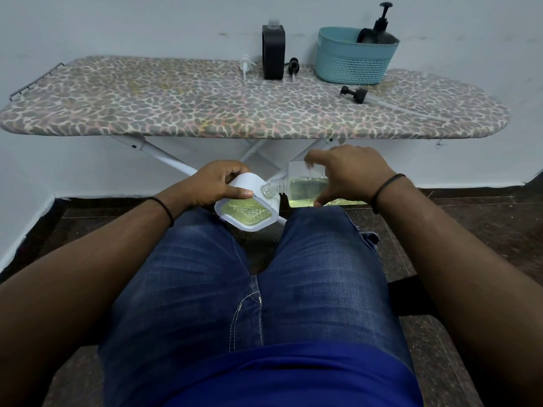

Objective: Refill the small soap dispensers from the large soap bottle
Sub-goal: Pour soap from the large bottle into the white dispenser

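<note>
A seated person in blue jeans looks down at their own lap, both hands held out past the knees, in front of an ironing board (176,113) with a leopard-print cover that stands against a pale wall.

The left hand (214,183) grips a white dispenser (249,212), fingers curled over its top and the thumb along its near side. The dispenser is tipped, its clear face turned up toward the camera, and yellow-green soap shows inside it.

The right hand (349,171) holds a clear bottle (296,186) lying on its side, fingers arched over the top and the thumb underneath. The bottle is about half full of pale yellow soap. Its open threaded neck points left and touches the upper right corner of the dispenser. Whether soap is flowing cannot be made out.

Each wrist wears a thin dark band.

On the board, along its far edge, a black dispenser (273,51) stands upright with no pump in its neck. A white pump (245,66) lies just to its left and a black pump (293,67) just to its right. Further right along the far edge sits a teal basket (349,66), and a dark bottle (379,33) with a black pump head stands up out of it. In front of the basket, toward the board's right end, another black pump with a long clear tube (354,94) lies flat on the cover.

The floor below is dark stone tile.
</note>
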